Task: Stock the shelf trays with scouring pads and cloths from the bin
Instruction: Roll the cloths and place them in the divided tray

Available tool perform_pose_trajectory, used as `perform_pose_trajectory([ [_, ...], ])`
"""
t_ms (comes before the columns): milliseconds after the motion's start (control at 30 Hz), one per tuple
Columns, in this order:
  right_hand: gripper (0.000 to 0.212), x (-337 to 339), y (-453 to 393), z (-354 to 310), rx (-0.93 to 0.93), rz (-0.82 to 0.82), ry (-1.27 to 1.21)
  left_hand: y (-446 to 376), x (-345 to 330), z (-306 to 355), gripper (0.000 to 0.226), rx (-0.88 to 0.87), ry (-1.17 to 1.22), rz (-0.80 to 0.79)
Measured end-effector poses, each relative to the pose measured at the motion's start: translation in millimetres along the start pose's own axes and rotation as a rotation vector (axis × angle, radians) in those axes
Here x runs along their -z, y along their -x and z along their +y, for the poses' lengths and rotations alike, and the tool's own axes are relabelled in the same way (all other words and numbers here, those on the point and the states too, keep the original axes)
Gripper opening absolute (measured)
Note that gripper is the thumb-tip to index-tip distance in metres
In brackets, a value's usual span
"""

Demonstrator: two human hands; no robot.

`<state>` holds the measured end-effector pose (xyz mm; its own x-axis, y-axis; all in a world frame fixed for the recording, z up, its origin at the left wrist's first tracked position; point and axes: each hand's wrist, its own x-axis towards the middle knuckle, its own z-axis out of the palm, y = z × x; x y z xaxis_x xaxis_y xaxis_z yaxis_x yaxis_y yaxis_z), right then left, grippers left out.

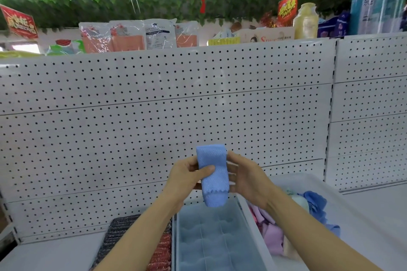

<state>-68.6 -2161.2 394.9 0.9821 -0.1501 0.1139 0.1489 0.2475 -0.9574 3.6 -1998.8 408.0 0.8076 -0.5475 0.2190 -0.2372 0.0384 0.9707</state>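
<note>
you have the blue cloth (213, 177) folded into a narrow strip and held upright between both hands, just above the far end of the translucent tray (211, 240) at six o'clock. your left hand (189, 175) pinches it with the thumb across the front face; your right hand (244, 179) is closed on the other edge, fingers behind. neither hand is free.

to do this step well, i'd press the fold flat first so the zigzag hem lies even, then lower the strip on its edge into the tray, tight against the blue cloths that seem to stand there already in rows. let go with one hand at a time so it doesn't spring open.

the scouring pads (123, 240), dark and red, lie in the tray at seven o'clock, partly behind your left forearm. the bin (293, 182) with loose pink, blue and pale cloths sits at four o'clock, touching the tray's right side.

writing: a box on top of the pegboard (167, 116) at one o'clock shows red letters beginning "s", too blurred to finish. the red signs and the packet labels at eleven o'clock are unreadable.
</note>
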Motion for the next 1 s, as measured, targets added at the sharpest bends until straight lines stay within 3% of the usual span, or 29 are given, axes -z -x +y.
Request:
perform_pose_trajectory([
  [100, 0.039, 0.1, -2.1, 16.2, -0.038, -0.021, 0.113, 1.1, 1.2, -6.0, 0.021, -0.040, -0.036, 0.015],
  [233, 0.023, -0.2, -11.2, 27.1, -0.060, 0.123, 0.106, 2.5, 9.2, -17.4, 0.031, -0.043, -0.041, -0.076],
  [400, 0.034, 5.0, -15.1, 38.9, -0.217, 0.029, -0.111, -2.7, 20.8, -37.9, 0.039, -0.077, -0.184, -0.002],
  [500, 0.045, 7.7, -19.3, 52.2, -0.120, -0.068, 0.068, -0.9, 25.1, -45.1, 0.047, -0.045, -0.261, -0.034],
  [600, 0.047, 4.7, -25.8, 69.8, -0.045, 0.054, 0.171, -6.6, 32.7, -44.7, 0.038, 0.045, -0.138, -0.066],
  [767, 0.028, -1.3, -36.4, 89.8, 0.036, 0.163, 0.293, -36.3, 44.1, -59.2, 0.031, -0.011, -0.797, -0.278],
  [867, 0.020, -1.9, -42.0, 99.5, 0.049, 0.178, 0.370, -53.3, 47.6, -72.4, 0.019, -0.030, -0.886, -0.270],
  [1000, 0.034, 8.0, -54.6, 117.6, 0.072, 0.232, 0.699, -74.6, 54.5, -99.5, 0.020, 0.009, -1.005, -0.193],
])
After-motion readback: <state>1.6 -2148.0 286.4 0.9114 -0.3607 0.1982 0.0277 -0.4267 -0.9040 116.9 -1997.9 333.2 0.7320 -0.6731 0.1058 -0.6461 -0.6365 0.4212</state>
